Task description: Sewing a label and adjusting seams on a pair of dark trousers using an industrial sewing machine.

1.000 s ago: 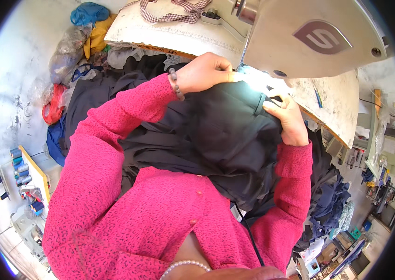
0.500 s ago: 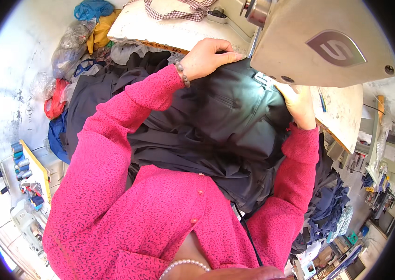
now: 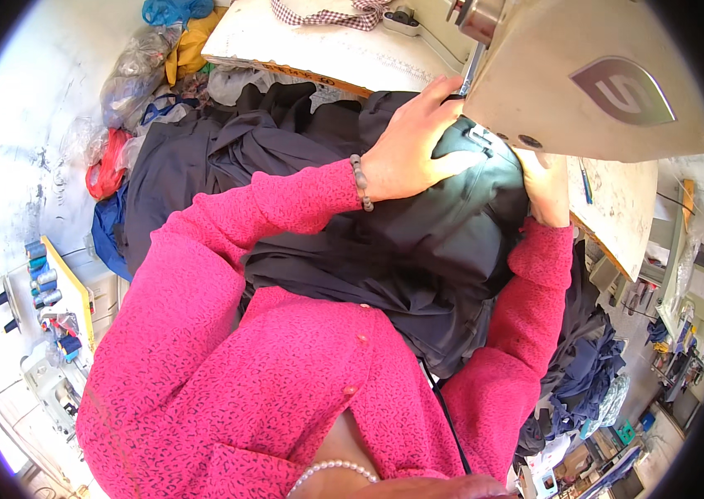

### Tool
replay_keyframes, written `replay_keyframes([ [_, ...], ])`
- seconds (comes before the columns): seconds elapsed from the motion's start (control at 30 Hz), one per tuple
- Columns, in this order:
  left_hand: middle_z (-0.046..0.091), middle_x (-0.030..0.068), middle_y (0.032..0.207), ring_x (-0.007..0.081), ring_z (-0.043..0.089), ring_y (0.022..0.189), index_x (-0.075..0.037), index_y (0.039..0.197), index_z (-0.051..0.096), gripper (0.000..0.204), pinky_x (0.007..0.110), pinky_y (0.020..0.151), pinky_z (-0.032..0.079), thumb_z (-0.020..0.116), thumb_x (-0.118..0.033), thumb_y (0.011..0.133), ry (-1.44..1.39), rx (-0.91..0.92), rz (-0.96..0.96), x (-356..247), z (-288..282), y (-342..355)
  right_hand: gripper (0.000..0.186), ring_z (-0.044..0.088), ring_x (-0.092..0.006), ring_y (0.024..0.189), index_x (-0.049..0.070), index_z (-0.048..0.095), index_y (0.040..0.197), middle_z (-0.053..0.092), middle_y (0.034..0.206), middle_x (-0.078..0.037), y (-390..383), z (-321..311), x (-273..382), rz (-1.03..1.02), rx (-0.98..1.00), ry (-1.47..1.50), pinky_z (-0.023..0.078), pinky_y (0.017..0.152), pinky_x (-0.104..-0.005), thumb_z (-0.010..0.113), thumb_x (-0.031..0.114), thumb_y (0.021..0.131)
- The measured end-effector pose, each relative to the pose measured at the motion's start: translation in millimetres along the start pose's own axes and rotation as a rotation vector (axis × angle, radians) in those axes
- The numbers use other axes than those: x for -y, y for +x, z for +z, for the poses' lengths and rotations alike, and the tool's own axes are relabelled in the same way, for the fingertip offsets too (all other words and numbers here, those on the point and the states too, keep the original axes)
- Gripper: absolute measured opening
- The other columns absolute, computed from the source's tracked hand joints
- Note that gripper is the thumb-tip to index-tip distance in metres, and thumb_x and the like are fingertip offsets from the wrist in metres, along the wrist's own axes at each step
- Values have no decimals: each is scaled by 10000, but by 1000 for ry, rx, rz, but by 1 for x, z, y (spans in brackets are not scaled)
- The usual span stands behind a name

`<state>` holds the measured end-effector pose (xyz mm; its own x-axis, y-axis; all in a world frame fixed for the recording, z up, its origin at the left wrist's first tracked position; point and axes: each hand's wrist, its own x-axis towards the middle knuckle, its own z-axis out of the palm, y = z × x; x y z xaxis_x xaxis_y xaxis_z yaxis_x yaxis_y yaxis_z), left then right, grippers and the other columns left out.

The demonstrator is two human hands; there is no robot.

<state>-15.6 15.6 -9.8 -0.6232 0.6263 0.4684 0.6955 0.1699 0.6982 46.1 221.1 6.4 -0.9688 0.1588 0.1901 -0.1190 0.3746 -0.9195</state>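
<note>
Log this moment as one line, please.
left hand: spread on dark cloth | right hand: at cloth's right side, partly hidden | sewing machine head: close to both hands

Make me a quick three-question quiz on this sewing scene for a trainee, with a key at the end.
1. Multiple choice: Which wrist shows a beaded bracelet?
A) Left
B) Right
C) Neither

2. True or false: The left hand rests on the dark cloth with its thumb spread away from its fingers.

3. Fill in the blank: On the table, a slim blue tool lies to the ____ of the right hand.

Key: 1. A; 2. True; 3. right
</note>
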Motion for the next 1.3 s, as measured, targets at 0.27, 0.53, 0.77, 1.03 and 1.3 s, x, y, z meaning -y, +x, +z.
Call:
replay_keyframes([
  [0.27,322,186,1348,371,317,1245,-17,1227,435,578,418,1004,314,651,-216,729,-179,69,-72,-11,-5,-2,309,562,-169,888,-19,569,1014,601,969,-70,3,0,-13,-110,-69,-248,440,800,-296,637,39,719],
  [0.53,284,191,1373,354,284,1274,-26,1242,430,555,400,1019,296,618,-227,761,-234,132,-75,-2,-4,1,305,571,-210,891,-17,579,995,615,959,-104,7,-2,10,-140,-51,-248,434,802,-317,649,127,736],
  [0.77,240,232,1388,375,257,1286,-10,1247,429,586,411,1029,283,623,-273,761,-159,66,-60,3,2,-4,310,597,-248,894,-12,601,982,637,961,-133,6,-2,7,-110,-114,-333,440,794,-323,659,188,752],
  [1.03,175,245,1417,368,171,1327,-51,1340,321,664,389,1056,236,608,-277,785,-151,153,-52,21,-8,-10,497,540,-285,1014,-12,504,1110,573,1075,-157,15,-3,-38,-213,-164,-413,398,895,-349,711,90,671],
  [1.3,147,230,1435,344,129,1347,-100,1368,283,717,393,1067,208,628,-315,778,-242,188,-158,7,-16,-13,516,532,-284,1014,-33,488,1110,558,1077,-166,7,2,-42,-131,-141,-238,395,899,-354,720,98,668],
])
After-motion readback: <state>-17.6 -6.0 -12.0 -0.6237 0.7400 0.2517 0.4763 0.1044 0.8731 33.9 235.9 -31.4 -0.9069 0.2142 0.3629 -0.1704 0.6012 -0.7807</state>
